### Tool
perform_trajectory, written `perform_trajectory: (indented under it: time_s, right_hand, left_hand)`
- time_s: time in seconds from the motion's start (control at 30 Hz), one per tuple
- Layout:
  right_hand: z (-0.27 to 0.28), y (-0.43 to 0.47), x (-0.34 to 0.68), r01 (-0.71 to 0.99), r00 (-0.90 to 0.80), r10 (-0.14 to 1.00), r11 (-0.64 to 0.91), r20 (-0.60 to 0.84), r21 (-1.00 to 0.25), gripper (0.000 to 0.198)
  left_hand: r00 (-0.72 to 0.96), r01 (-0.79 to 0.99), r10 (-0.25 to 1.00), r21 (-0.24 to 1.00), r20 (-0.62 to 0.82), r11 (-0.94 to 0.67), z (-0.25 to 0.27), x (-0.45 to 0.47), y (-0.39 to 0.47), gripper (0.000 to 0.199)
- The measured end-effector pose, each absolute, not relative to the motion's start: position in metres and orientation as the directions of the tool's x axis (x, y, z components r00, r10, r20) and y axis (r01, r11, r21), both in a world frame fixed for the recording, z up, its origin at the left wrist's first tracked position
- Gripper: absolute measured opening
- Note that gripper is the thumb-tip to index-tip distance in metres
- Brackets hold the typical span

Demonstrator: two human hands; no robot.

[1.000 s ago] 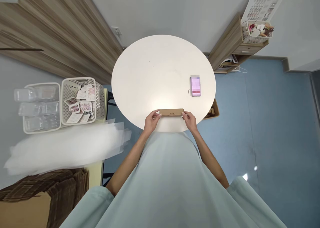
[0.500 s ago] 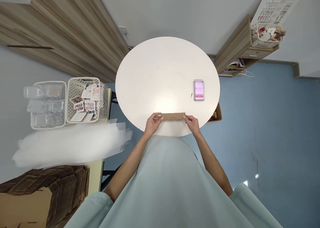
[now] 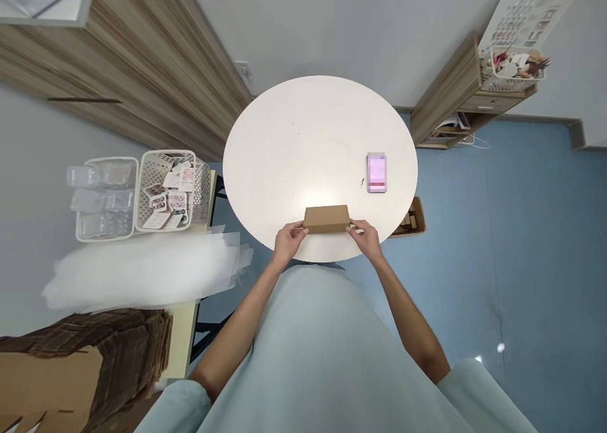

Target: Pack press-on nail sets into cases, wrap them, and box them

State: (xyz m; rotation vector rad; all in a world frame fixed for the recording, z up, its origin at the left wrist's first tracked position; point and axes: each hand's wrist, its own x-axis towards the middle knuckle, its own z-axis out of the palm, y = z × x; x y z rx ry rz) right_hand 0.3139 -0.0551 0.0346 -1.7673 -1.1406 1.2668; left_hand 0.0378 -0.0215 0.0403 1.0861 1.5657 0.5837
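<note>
Fingers and thumbs of both hands pinch a small brown box, one hand at each end. The left hand (image 3: 288,242) has the left end and the right hand (image 3: 366,238) has the right end. Each hand is only a little open, just enough to hold on. The brown box (image 3: 326,219) looks closed, and its long side faces the person. It is by the near edge of a round white table (image 3: 303,136). I can't tell if its bottom touches the table.

A flat pink thing (image 3: 377,172) lies on the table, to the right and farther away. It is too blurry to read.

Off to the left are two white baskets, side by side. One basket (image 3: 203,196) has little cards in it, and the other basket (image 3: 107,238) has clear boxes (image 3: 90,200). Near them are a white pile (image 3: 147,272) and a stack of brown cardboard (image 3: 133,357).
</note>
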Motion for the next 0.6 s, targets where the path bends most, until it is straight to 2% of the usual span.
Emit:
perform_trajectory:
  time_s: [0.1,0.2,0.37,0.5,0.6]
  right_hand:
    - [0.027,-0.08,0.315,0.267,0.152,0.927,-0.372,-0.343,-0.889,0.046]
    - [0.012,-0.1,0.316,0.304,0.159,0.905,-0.425,-0.394,-0.853,0.049]
    - [-0.007,-0.114,0.32,0.328,0.188,0.873,-0.487,-0.45,-0.809,0.062]
    - [-0.007,-0.116,0.323,0.218,0.181,0.891,-0.449,-0.417,-0.866,0.067]
    - [0.003,-0.126,0.329,0.071,0.153,0.874,-0.475,-0.461,-0.877,0.073]
  left_hand:
    - [0.021,0.334,0.865,0.819,-0.501,0.466,0.032,0.041,-0.04,0.045]
    - [0.021,0.363,0.85,0.796,-0.527,0.484,0.018,0.045,-0.057,0.04]
    - [-0.072,0.356,0.847,0.78,-0.526,0.515,0.001,0.056,-0.074,0.041]
    - [-0.122,0.276,0.861,0.816,-0.494,0.508,0.003,0.068,-0.088,0.043]
    - [-0.128,0.159,0.856,0.842,-0.5,0.516,0.012,0.079,-0.109,0.052]
